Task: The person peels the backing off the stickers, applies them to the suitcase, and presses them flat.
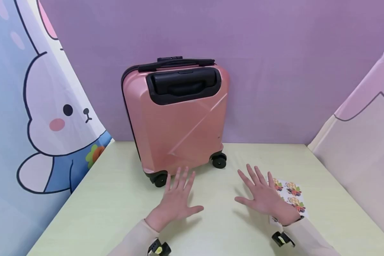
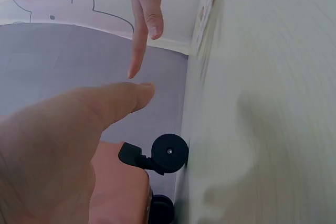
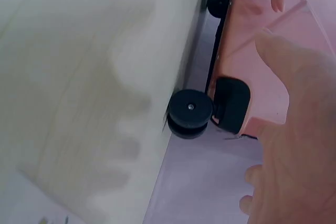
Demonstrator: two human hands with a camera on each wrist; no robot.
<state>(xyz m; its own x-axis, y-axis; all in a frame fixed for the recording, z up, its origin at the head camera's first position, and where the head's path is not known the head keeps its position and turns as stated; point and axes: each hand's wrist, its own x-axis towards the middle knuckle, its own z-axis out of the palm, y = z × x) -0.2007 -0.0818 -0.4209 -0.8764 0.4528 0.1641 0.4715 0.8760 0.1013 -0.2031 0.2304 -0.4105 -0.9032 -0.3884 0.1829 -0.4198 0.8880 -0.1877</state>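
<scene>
A pink hard-shell suitcase (image 1: 185, 131) stands upright on its black wheels on a pale table, its black top handle (image 1: 176, 64) and recessed pull handle (image 1: 185, 83) facing up and forward. My left hand (image 1: 176, 202) hovers palm down in front of it with fingers spread, the fingertips overlapping its lower edge in the head view. Also spread and holding nothing, my right hand (image 1: 264, 195) hangs above the table to the right of the suitcase. Beneath that hand lies a sticker sheet (image 1: 294, 193) with fruit pictures, partly covered by the hand and wrist.
The pale table (image 1: 115, 213) runs back to a purple cloth wall (image 1: 275, 71). A cloth with a cartoon rabbit (image 1: 57, 106) hangs at the left, and a white and pink cloth (image 1: 364, 149) at the right.
</scene>
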